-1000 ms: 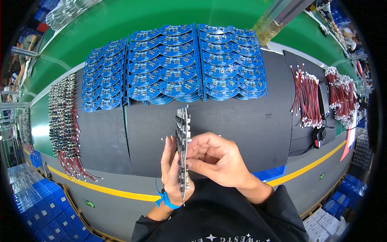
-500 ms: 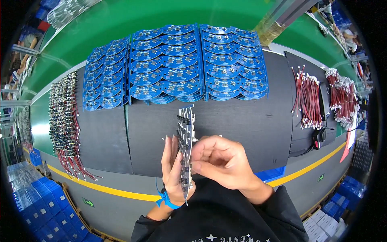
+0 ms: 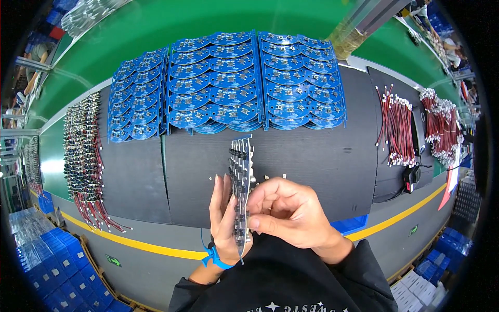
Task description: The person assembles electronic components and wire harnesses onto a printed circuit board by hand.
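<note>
A circuit board panel [image 3: 240,171] stands on edge in front of me, seen almost side-on, with black parts along its left side and silvery parts along its right. My left hand [image 3: 224,229], wearing a blue wrist strap [image 3: 214,257], grips its lower part, fingers extended along the left side. At the panel's right side, my right hand [image 3: 291,213] has its fingers curled and its thumb against the lower half. Whatever lies between those fingertips is hidden. Small white bits [image 3: 284,176] lie on the black mat [image 3: 317,161] just beyond the right hand.
Stacks of blue circuit board panels [image 3: 213,83] line the far side of the mat. Boards with red-black wires [image 3: 83,156] are piled at left. Bundles of white-ended wires [image 3: 399,130] lie at right, near a black device [image 3: 411,177]. A metal post [image 3: 358,31] rises behind.
My right thumb and fingers have shifted slightly down along the panel. The panel has tilted a little, and more small bits show on the mat above my right fingers.
</note>
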